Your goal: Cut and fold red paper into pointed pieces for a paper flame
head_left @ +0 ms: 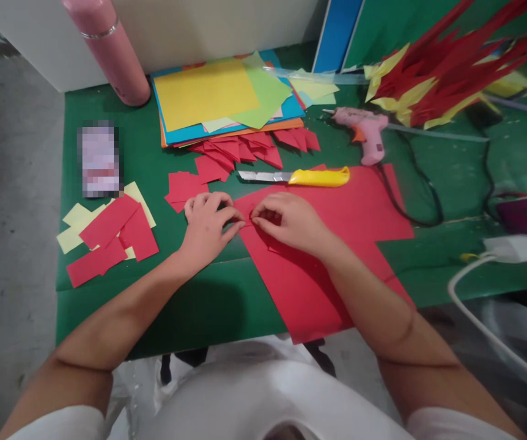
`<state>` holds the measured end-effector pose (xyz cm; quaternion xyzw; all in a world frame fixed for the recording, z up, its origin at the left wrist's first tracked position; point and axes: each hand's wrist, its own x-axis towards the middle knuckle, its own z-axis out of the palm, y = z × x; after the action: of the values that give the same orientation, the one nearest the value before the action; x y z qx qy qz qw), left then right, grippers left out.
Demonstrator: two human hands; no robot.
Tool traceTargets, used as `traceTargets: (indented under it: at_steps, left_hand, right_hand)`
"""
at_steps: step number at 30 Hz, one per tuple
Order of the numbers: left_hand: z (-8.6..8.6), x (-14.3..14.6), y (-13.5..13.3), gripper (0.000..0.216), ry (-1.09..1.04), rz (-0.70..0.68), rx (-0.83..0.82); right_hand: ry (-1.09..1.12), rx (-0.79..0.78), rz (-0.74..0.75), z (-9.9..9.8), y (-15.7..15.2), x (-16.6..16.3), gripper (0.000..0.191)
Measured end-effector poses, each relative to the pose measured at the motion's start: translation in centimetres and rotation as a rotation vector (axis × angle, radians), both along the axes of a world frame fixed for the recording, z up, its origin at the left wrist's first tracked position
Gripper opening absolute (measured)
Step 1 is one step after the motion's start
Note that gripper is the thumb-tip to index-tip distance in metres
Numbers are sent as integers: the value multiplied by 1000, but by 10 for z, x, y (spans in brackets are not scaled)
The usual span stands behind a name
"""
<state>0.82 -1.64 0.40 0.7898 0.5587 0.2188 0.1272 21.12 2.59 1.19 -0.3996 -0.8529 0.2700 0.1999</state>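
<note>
My left hand (pixel 211 226) is closed, thumb and forefinger pinched at the left edge of the large red paper sheets (pixel 364 208). What those fingertips hold, if anything, is too small to make out. Just beside it, my right hand (pixel 295 223) pinches a small red paper piece (pixel 251 214) above the sheets. Beyond my hands lies a yellow utility knife (pixel 318 176), its blade out and pointing left. Folded red paper pieces (pixel 240 150) are gathered behind the knife, and a few red pieces (pixel 186 188) lie just past my left hand.
Red and yellow paper strips (pixel 107 229) lie at left, below a blurred phone-like object (pixel 99 159). A pink bottle (pixel 112 52) stands behind. Coloured paper (pixel 203 91) is stacked at the back. At right are a pink glue gun (pixel 367 131), its cord, a red-yellow paper craft (pixel 433 73) and a white plug (pixel 515 249).
</note>
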Motion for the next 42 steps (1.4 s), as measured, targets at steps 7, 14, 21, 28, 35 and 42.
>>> traceTargets:
  at_steps: [7, 14, 21, 28, 35, 42]
  left_hand:
    - [0, 3, -1, 9, 10, 8, 11]
    - [2, 6, -1, 15, 22, -23, 7]
    - [2, 4, 1, 23, 26, -158, 18]
    - [2, 0, 0, 22, -11, -170, 51]
    - [5, 1, -4, 20, -3, -183, 102]
    - [4, -1, -1, 18, 29, -226, 120]
  right_hand:
    - [-21, 9, 4, 0, -1, 0, 9]
    - [30, -79, -28, 2, -2, -3, 6]
    - [119, -119, -19, -2, 0, -1, 9]
    - [130, -119, 41, -2, 4, 2, 13]
    - [139, -158, 72, 0, 5, 6, 27]
    - [117, -96, 113, 4, 5, 10, 41]
